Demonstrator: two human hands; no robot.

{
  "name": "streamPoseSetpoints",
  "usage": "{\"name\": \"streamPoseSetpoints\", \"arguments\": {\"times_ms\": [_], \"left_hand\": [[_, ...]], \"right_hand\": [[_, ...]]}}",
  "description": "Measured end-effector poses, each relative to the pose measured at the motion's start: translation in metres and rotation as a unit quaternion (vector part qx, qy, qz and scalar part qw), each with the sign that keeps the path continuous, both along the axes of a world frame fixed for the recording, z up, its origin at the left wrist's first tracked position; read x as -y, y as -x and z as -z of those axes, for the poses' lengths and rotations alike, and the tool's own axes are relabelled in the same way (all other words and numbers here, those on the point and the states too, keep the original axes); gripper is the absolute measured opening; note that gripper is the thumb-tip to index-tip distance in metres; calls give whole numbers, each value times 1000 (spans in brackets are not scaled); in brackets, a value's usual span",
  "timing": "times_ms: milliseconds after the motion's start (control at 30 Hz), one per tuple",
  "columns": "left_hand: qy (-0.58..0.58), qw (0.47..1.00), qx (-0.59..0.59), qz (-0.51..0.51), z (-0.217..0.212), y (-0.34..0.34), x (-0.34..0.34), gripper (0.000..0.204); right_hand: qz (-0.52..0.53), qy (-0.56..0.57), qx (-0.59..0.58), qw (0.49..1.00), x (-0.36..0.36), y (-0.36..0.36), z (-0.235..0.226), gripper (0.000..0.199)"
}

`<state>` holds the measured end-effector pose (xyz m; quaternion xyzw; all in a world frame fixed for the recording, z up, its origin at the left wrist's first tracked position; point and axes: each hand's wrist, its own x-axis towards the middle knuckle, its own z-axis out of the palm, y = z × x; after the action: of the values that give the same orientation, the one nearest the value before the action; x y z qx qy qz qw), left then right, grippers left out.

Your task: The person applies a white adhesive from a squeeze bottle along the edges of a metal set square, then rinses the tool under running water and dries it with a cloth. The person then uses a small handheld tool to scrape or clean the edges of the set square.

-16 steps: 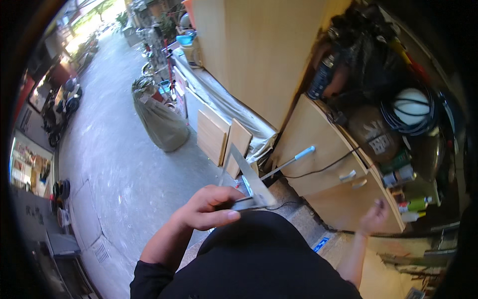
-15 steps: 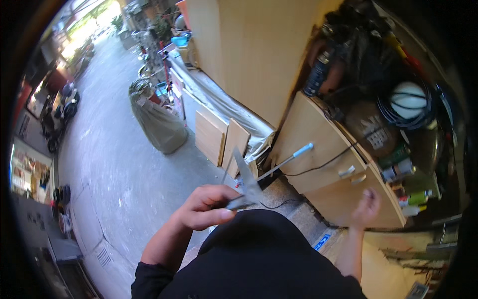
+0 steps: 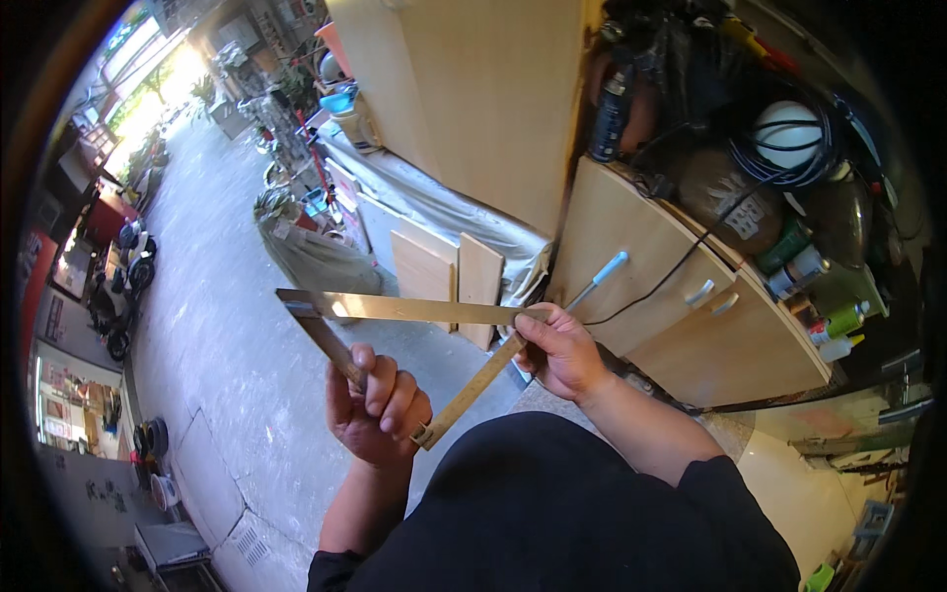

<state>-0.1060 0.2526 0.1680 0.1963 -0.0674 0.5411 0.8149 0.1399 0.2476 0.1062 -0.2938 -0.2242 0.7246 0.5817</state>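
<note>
Both hands have come together in front of the chest since half a second ago: the right hand (image 3: 564, 351), which then hung low beside the wooden cabinet (image 3: 691, 316), now sits up at the tool, and the left hand (image 3: 380, 405) has risen with it. Between them is a folding metal square (image 3: 414, 311), opened into a rough triangle. Its long brass-coloured blade runs nearly level from a corner at upper left across to the right hand; a darker arm drops from that corner down and to the right into the left fist; a third strip, a ruler-like brace (image 3: 473, 390), slants from the right hand down-left to end just beside the left hand's knuckles. The left hand is closed around the darker arm, fingers wrapped over it. The right hand pinches the meeting point of blade and brace between thumb and curled fingers. The square lies above and between the hands, well apart from the cabinet, over the concrete floor (image 3: 197, 375).
</note>
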Motion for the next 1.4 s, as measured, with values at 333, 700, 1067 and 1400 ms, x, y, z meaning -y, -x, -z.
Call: {"name": "streamPoseSetpoints", "arguments": {"times_ms": [333, 700, 1067, 1400], "left_hand": [[108, 952, -217, -187, 27, 44, 14, 53], [294, 873, -347, -174, 58, 81, -12, 46], [293, 868, -342, -207, 76, 73, -3, 49], [307, 878, -315, -187, 83, 67, -4, 40]], "right_hand": [[101, 12, 199, 975, 10, 49, -34, 19], [-15, -375, 476, 795, 24, 91, -120, 21], [-7, -479, 446, 756, 18, 123, -130, 20], [-2, -464, 444, 766, 13, 116, -129, 19]]}}
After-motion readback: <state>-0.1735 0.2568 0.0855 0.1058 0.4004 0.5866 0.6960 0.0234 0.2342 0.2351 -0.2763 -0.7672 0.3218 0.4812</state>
